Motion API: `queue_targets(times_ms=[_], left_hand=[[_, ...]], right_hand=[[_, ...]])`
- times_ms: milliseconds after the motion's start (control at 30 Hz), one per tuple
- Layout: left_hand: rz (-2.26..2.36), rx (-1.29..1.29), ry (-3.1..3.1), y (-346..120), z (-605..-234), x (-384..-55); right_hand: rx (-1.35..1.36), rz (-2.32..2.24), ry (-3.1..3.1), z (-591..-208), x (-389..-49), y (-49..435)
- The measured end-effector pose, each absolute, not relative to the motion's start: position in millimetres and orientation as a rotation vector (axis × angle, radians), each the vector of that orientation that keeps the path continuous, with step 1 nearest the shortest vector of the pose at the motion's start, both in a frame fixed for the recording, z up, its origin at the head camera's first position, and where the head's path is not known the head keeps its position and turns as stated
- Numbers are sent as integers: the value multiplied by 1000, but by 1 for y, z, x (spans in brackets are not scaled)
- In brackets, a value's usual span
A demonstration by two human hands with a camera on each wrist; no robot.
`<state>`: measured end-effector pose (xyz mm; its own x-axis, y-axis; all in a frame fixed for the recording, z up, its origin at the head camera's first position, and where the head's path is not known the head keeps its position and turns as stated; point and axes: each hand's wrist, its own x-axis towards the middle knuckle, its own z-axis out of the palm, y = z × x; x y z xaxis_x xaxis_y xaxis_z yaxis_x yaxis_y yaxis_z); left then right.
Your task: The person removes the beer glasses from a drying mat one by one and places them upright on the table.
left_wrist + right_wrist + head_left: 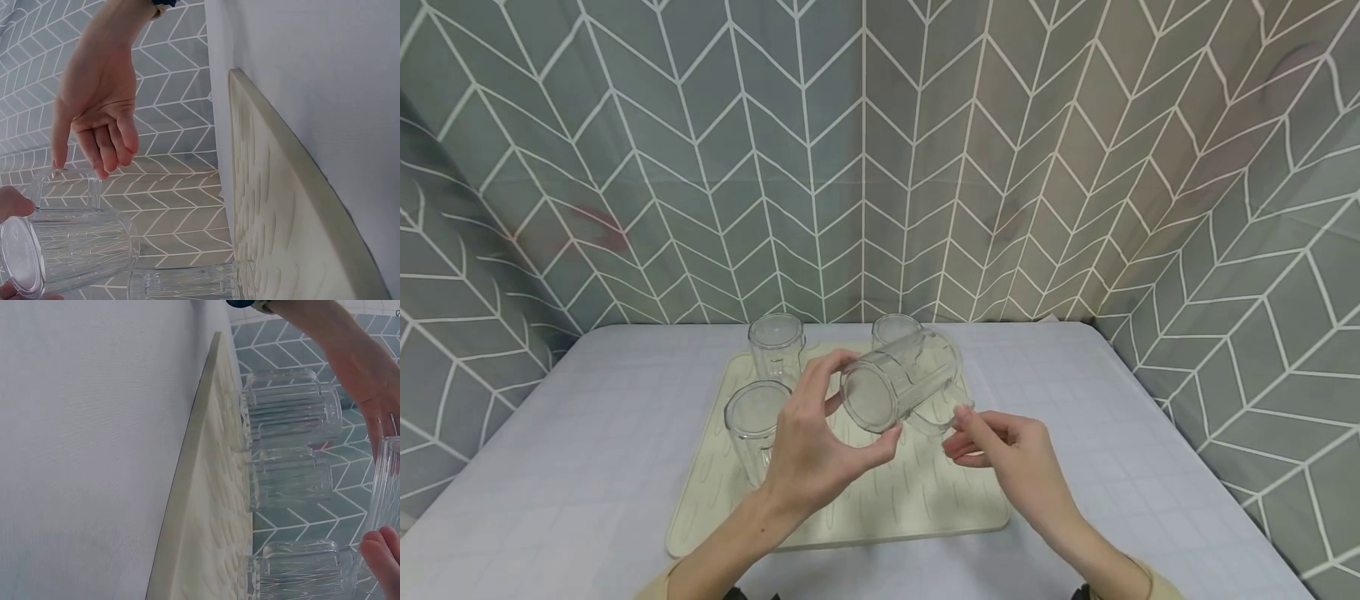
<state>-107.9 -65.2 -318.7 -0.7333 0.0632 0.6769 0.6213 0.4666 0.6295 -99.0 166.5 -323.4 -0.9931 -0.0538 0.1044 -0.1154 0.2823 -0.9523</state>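
A clear glass mug is held tilted in the air over a cream ridged mat, its round base turned towards the head camera. My left hand grips it near the base, thumb below and fingers around the far side. At the mug's handle, my right hand pinches with its fingertips. The left wrist view shows the handle close under those fingers. Behind my left hand stands a second glass mug, partly hidden by it.
Another glass mug stands at the mat's back left. One more glass mug is at the back, partly covered by the held one. The mat lies on a white-clothed table, with a grey patterned curtain behind.
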Motion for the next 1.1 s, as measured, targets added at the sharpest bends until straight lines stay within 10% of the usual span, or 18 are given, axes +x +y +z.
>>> queue_targets(times_ms=[1100], left_hand=[[-1213,-710,-2052,-58,-333,-114]], right_hand=[[50,2515,-2116,-319,-105,175]])
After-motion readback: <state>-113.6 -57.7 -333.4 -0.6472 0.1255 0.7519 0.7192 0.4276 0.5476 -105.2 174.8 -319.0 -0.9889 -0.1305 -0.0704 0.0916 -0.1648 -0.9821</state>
